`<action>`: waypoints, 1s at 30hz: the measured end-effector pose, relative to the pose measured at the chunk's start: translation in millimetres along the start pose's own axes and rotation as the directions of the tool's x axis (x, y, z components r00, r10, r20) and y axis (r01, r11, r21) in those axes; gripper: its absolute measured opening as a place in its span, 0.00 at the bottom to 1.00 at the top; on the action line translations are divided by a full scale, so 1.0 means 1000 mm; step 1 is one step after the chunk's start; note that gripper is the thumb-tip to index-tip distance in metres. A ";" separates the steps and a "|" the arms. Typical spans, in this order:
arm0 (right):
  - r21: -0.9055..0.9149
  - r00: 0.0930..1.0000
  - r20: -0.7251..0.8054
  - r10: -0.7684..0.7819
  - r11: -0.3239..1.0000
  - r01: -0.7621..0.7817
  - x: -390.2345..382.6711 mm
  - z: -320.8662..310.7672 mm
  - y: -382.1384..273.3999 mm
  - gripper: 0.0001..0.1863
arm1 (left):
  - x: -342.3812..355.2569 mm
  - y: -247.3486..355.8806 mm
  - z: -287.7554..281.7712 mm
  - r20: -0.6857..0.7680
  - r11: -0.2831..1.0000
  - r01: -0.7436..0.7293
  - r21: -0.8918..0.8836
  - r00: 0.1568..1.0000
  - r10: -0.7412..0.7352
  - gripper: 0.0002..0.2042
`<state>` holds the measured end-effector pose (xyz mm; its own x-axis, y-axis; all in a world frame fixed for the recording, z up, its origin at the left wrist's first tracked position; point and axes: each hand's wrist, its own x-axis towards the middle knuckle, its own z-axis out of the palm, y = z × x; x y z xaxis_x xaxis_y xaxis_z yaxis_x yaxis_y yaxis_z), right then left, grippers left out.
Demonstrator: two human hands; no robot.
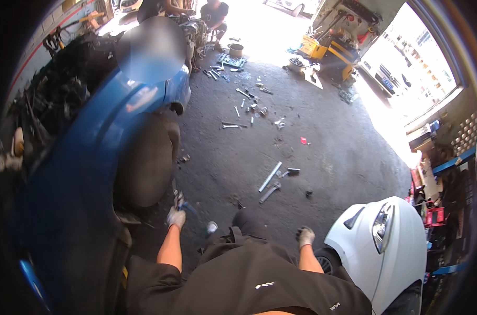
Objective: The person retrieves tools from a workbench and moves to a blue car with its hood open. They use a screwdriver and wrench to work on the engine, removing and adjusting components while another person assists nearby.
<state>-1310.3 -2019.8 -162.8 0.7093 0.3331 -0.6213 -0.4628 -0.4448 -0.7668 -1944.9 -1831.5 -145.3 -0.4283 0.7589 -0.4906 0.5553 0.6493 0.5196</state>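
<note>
Blue car (pixel 76 173): at the far left, front wheel (pixel 146 163) facing the floor.
Left hand (pixel 176 217): gloved, grip closed around a blue-handled tool (pixel 180 202) just beside that wheel.
Floor (pixel 312 136): dark concrete, loose wrenches (pixel 270 184) scattered well ahead.
Right hand (pixel 305 236): gloved, grip loosely curled, holding nothing, near the white car.
White car (pixel 385 247): front corner at lower right.

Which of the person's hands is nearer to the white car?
Right. The right hand hangs just beside the white car, by its front corner. The left hand, gripping pliers, is across the body next to the blue car.
</note>
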 end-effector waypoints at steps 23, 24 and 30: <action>0.372 -0.373 0.928 -0.005 -0.033 0.928 0.208 1.078 -0.575 0.13 | 0.527 0.910 0.008 0.604 0.951 -0.009 -0.310 0.770 0.204 0.18; 0.279 -0.275 0.960 -0.048 0.226 0.933 0.225 1.110 -0.582 0.12 | 0.568 0.931 0.016 0.613 0.935 -0.007 -0.354 0.753 0.237 0.18; 0.060 -0.127 0.938 -0.322 -0.209 0.976 0.331 1.290 -0.697 0.09 | 0.778 1.077 0.072 0.855 0.542 0.661 -0.519 0.410 0.319 0.11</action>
<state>-1438.9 -527.3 -42.3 -0.4399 0.8811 0.1738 0.7573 0.4680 -0.4555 -1628.6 -545.2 -17.5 0.6108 0.4755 -0.6331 -0.3520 0.8793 0.3208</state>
